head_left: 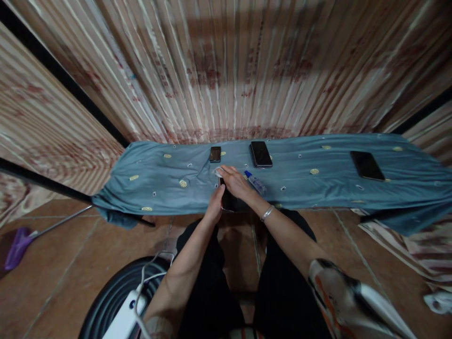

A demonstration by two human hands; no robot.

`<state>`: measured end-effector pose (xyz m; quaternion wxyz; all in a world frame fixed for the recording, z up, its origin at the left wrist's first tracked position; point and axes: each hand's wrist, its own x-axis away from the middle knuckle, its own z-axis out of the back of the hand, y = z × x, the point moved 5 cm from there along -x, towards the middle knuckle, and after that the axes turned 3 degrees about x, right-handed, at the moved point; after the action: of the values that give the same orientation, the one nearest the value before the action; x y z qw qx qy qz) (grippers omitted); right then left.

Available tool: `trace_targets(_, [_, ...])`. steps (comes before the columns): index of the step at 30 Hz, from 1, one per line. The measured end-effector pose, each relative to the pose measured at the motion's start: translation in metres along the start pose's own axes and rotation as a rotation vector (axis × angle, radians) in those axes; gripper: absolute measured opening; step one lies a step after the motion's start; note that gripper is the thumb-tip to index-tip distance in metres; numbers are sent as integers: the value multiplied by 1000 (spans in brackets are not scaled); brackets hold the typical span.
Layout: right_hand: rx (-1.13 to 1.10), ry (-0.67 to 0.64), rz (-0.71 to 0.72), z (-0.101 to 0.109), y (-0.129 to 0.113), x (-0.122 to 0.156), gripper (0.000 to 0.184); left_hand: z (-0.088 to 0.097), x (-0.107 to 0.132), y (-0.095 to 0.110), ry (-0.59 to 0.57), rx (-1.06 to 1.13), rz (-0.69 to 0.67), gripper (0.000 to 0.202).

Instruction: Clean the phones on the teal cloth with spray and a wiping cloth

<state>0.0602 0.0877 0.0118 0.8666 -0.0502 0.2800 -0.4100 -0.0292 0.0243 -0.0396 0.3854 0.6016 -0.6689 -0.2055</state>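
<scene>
A dark phone [229, 202] lies at the front edge of the cloth-covered table, partly hidden under my hands and forearm. My left hand [214, 205] is closed on its left edge. Over the top of the phone, my right hand [236, 182] presses a crumpled white tissue [218, 172] between its fingers. To the right of that hand lies a small clear bottle with a blue cap [257, 183]. Behind the hands rest a small dark device [215, 154] and a thicker black phone [261, 154].
A blue patterned cloth [190, 197] covers the narrow table. Another dark flat device [367, 165] lies on its right part. Curtains [226, 70] hang behind. At lower left are a black round stool [102, 292], a white power strip [123, 315] with cables and a purple broom [17, 247].
</scene>
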Motion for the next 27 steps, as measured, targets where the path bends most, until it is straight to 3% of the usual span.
trace_targets(10, [50,1,-114,-10,10,-10,48,-1,13,9,65,132,106,23])
trace_targets(17, [21,2,-173,-3,18,-8,44,-7,18,12,90,228,169,29])
trace_targets(22, [-73,21,-261,-4,11,0,45,-3,26,16,101,253,238,36])
trace_targets(27, [-184,99,-357,-13,-3,11,44,6,30,23,133,234,170,39])
